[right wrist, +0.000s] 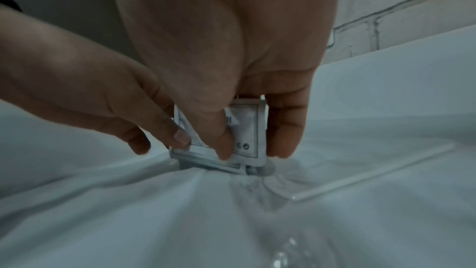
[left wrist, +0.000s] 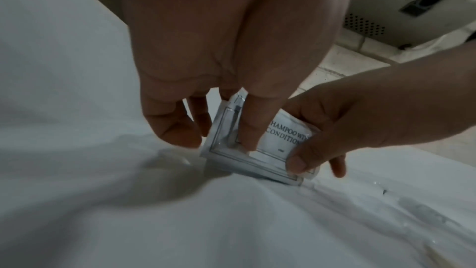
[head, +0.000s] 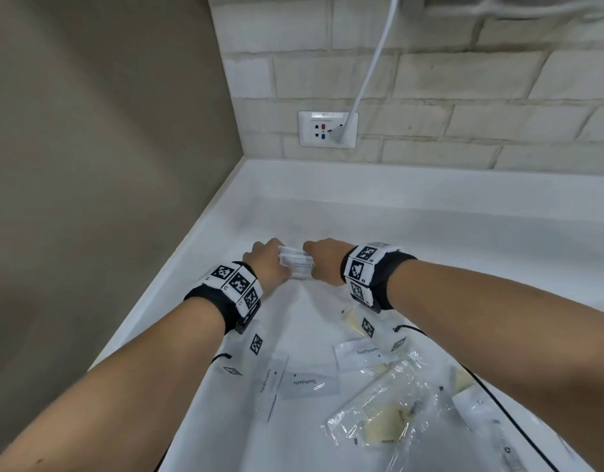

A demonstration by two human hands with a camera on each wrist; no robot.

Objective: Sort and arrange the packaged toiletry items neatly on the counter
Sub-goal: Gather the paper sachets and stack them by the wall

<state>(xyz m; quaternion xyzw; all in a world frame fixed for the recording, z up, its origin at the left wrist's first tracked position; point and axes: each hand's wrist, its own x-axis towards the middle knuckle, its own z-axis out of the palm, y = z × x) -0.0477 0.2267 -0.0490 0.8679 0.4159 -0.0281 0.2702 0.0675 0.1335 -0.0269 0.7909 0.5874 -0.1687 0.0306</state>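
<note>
A small stack of white shampoo sachets [head: 298,264] stands on edge on the white counter [head: 430,233], held between both hands. My left hand [head: 268,262] pinches its left end, thumb in front and fingers behind. My right hand [head: 324,262] pinches the right end. The left wrist view shows the shampoo sachets [left wrist: 276,140] printed "SHAMPOO WITH CONDITIONER", with my left hand [left wrist: 206,121] above them and my right hand [left wrist: 322,136] at the right. In the right wrist view the shampoo sachets [right wrist: 247,140] sit tilted under my right hand [right wrist: 244,133], with my left hand [right wrist: 144,121] alongside.
Nearer me lie three white toothpaste sachets [head: 309,383] [head: 360,354] [head: 271,386] and several clear-wrapped combs and toiletry packs [head: 385,413]. A wall socket [head: 328,129] with a white cable sits on the tiled back wall. A beige side wall [head: 106,148] borders the counter's left edge.
</note>
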